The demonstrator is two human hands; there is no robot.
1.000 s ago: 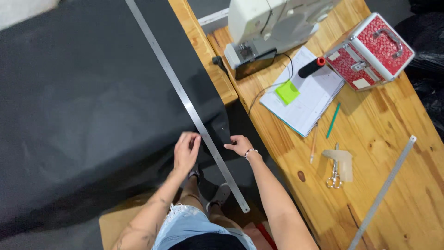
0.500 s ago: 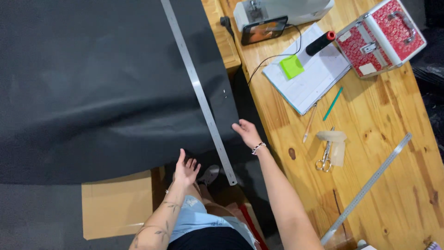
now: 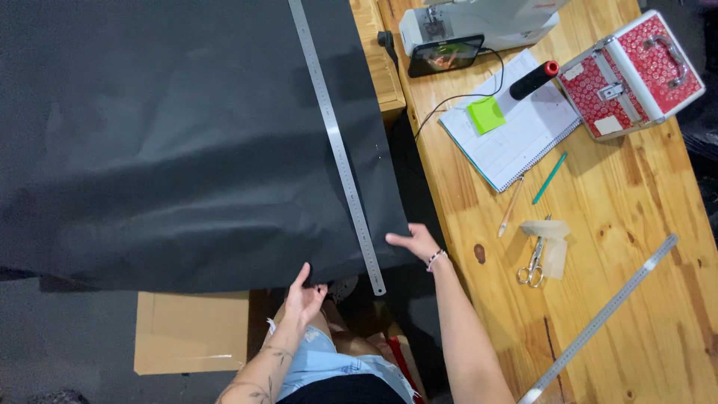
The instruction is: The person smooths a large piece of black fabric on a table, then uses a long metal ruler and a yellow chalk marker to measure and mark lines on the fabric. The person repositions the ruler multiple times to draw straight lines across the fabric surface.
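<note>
Now I flatten the black fabric [image 3: 187, 150] beside the steel ruler [image 3: 338, 150]: left hand [image 3: 305, 299] and right hand [image 3: 413, 241], fingers spread, gripping nothing; next I'd align its edge.

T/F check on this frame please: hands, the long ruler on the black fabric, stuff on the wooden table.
1. The left hand is at the near edge of the black fabric. True.
2. The right hand holds the scissors. False: it rests at the fabric's corner; the scissors lie apart on the wooden table.
3. A long metal ruler lies on the fabric. True.
4. The red patterned case stands open. False: it is closed.
5. A green sticky note sits on the notebook. True.
</note>
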